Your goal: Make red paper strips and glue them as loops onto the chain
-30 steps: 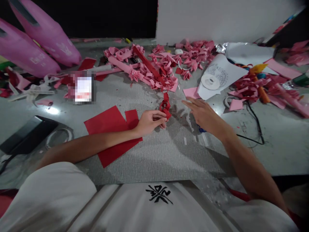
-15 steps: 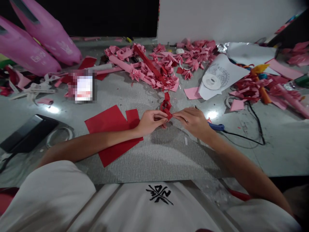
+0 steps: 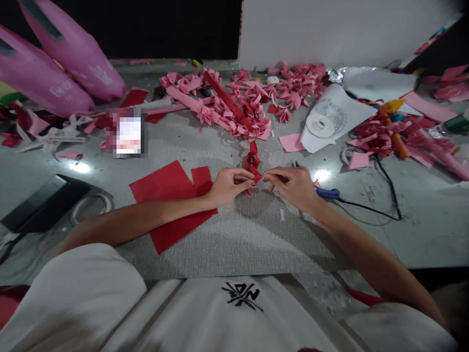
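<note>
Between thumb and fingers, my left hand [image 3: 231, 187] pinches a small folded piece of red paper [image 3: 258, 177]. Just beyond it, looped red paper strips [image 3: 252, 155] lie on the table; whether they join the held piece I cannot tell. My right hand [image 3: 291, 185] is beside the folded piece, thumb and forefinger pressed together at a slight gap from its edge. Anything between those fingertips is too small to make out. Under my left forearm lie red paper sheets [image 3: 164, 183].
Pink folded paper flowers [image 3: 242, 107] are heaped at the back. A white tape roll [image 3: 320, 125] rests on printed paper at the right. Near my right wrist is a blue-handled corded tool [image 3: 329, 192]. A black box-shaped device [image 3: 44, 203] and pink bottles [image 3: 84, 63] stand left.
My right fingertips have drawn back slightly from the red paper, opening a small gap. My left hand keeps its hold in nearly the same place.
</note>
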A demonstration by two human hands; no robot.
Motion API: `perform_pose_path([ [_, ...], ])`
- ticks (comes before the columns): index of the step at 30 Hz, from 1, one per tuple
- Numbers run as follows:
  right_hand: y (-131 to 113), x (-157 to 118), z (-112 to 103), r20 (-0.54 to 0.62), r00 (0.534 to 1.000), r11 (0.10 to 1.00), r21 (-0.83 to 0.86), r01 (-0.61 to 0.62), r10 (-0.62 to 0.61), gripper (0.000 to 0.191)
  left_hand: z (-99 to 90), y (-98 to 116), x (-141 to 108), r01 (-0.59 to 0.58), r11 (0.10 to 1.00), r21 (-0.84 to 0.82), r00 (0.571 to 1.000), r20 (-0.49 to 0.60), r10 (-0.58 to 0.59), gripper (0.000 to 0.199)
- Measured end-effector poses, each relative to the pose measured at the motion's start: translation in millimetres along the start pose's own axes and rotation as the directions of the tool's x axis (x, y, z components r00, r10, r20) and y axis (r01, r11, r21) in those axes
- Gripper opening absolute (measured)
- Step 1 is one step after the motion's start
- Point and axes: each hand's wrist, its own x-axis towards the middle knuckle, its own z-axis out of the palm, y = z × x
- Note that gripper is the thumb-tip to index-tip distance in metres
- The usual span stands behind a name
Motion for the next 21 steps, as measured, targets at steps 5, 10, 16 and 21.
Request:
perform_pose_path([
  [5,-8.3,-1.1,1.3,-0.008,0.999,0.997,0.065,-0.050,0.051,0.021,0.5,0.5,0.0,0.007,1.000,-0.020,1.000,0.013,-0.007,0.034],
  [10,-7.5,3.6,2.0,-0.020,0.995,0.965,-0.246,0.093,-0.101,0.022,1.1,0.2,0.2,0.006,1.000,-0.025,1.000,0.003,-0.006,0.030],
  [16,-6.0,3.3,4.5,-0.048,0.998,0.969,-0.244,0.037,-0.051,0.046,1.3,1.0,-0.1,-0.002,1.000,-0.005,1.000,0.006,0.002,0.028],
  [21,-9.5,-2.7,5.5,-0.067,0.993,0.996,0.014,-0.092,0.093,0.027,1.0,2.2,-0.2,0.004,1.000,0.007,1.000,0.012,-0.004,0.029],
])
